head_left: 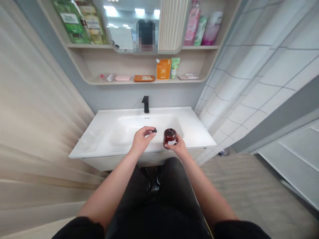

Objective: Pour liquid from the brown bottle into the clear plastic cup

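My right hand (178,146) is wrapped round a dark red-brown bottle (170,136) with a white label, held upright over the front edge of the sink. The neck of the bottle is uncovered. To its left, my left hand (144,136) pinches a small black cap (154,130) between thumb and fingers, apart from the bottle. Both hands are above the white washbasin (124,127), whose black faucet (146,104) stands at the back.
A wall shelf carries an orange pouch (163,69), a green tube (174,67), an orange packet (144,78) and a pink soap bar (122,78). Large bottles (73,26) stand higher up, beside a mirror (124,26). A curtain (32,109) hangs at left; a tiled wall (239,83) rises at right.
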Motion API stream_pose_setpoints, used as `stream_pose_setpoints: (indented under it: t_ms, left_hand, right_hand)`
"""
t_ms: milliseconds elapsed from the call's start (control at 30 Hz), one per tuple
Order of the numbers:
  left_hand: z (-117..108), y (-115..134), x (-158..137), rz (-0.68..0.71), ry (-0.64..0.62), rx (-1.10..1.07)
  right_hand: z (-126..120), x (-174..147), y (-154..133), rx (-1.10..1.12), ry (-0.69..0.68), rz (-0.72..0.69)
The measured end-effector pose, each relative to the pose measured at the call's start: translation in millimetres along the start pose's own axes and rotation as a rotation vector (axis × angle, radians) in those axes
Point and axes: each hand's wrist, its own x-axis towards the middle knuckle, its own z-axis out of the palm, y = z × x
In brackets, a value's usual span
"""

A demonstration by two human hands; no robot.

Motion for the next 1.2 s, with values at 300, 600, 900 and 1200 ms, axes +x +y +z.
stream_pose_setpoints:
  t_ms: [300,600,900,1200]
  left_hand:
    - [-10.2,59.9,-28.9,-0.041,-0.043,-0.104]
    - [-16.7,86.0,-39.5,0.021,-0.056,0.114]
    - [-11.2,103.6,-57.9,0.105,-0.181,0.104]
    - [-19.5,98.8,-52.9,0.064,-0.296,-0.255]
  right_hand:
    - [39.3,-41.1,-58.7,0.117,-0.221,-0.074]
    - [43.5,-67.0,-82.4,0.011,-0.235,-0.137]
    - [44.7,-96.0,-98.3,-0.147,-0.106,-0.110]
    - [33.9,-108.0,-111.2,-0.114,-0.114,-0.137]
